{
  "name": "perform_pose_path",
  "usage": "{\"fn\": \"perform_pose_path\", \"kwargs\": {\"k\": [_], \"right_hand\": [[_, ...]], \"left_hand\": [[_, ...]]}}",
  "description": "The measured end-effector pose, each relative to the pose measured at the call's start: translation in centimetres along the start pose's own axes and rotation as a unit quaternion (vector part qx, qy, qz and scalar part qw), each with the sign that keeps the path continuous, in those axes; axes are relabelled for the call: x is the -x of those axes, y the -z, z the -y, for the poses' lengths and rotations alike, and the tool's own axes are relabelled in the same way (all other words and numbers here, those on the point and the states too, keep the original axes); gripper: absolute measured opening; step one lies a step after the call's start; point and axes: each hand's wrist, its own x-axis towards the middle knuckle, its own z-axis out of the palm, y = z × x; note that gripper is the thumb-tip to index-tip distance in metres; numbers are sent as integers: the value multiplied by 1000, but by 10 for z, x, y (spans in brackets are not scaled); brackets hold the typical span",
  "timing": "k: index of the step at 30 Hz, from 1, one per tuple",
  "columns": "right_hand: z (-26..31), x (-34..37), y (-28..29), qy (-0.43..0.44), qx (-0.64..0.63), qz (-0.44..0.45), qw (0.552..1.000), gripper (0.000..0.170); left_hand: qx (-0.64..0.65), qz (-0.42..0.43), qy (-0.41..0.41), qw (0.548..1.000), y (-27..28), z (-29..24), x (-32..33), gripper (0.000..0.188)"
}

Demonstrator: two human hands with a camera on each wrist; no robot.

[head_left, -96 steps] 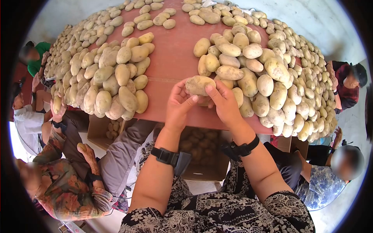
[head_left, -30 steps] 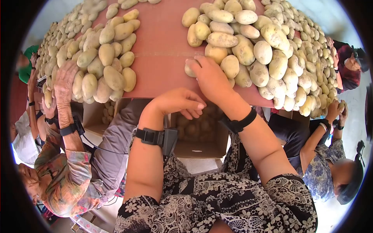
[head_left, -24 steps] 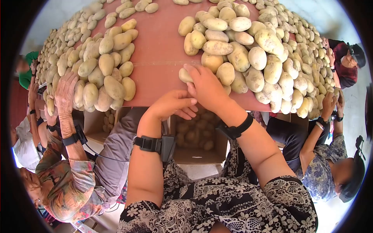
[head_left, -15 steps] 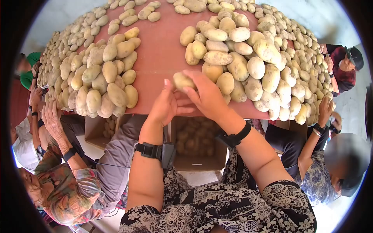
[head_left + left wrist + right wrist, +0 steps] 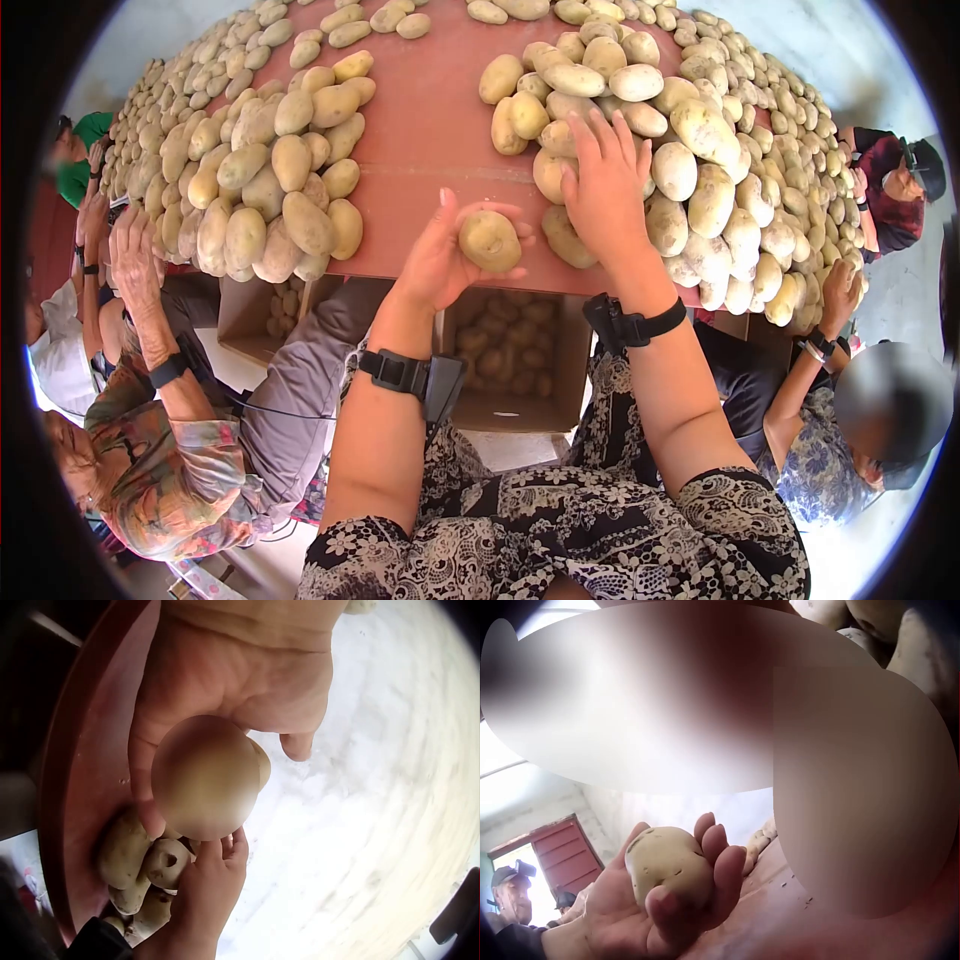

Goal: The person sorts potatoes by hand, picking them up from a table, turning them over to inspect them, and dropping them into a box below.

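In the head view my left hand (image 5: pixel 435 265) holds a roundish tan potato (image 5: pixel 489 241) over the table's near edge, thumb pointing up. Seen from the right wrist, the left hand's fingers (image 5: pixel 727 866) curl up round that potato (image 5: pixel 671 862), which has small dark pits. My right hand (image 5: pixel 612 200) lies over the near-left side of the right potato heap (image 5: pixel 715 205), fingers stretched across several potatoes. A single potato (image 5: pixel 568 238) sits just below its thumb. A blurred patch hides much of the left wrist view, where the right hand (image 5: pixel 206 892) appears beyond.
A second potato heap (image 5: pixel 265 190) covers the left side of the red table (image 5: pixel 420 130). Under the front edge stands a cardboard box (image 5: pixel 510 412) holding potatoes, with another box (image 5: pixel 240 325) to its left. Seated people with potatoes flank both sides.
Earlier both hands held a potato together. The right hand then picked another potato from beside the right heap, passed it to the left hand, and moved up onto the heap.
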Motion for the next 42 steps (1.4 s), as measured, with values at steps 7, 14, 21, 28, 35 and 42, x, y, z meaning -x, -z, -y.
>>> {"fn": "perform_pose_path", "kwargs": {"k": [7,14,21,28,35,42], "right_hand": [[-3,3,-5,-20,6,20,1000,56],[-1,0,-5,-21,-6,-12,1000,39],[1,0,1,11,-61,-37,997,33],[24,2,15,102,-231,-71,965,35],[27,11,21,142,-238,-10,961,25],[18,22,36,6,11,92,996,29]], "left_hand": [[-92,161,131,974,0,18,0,83],[-158,114,197,961,0,15,-2,77],[-110,22,84,990,-4,9,-5,74],[19,-14,-3,1000,2,7,-8,79],[94,-46,-74,992,4,3,-7,77],[99,-15,-70,993,11,5,-8,79]]}}
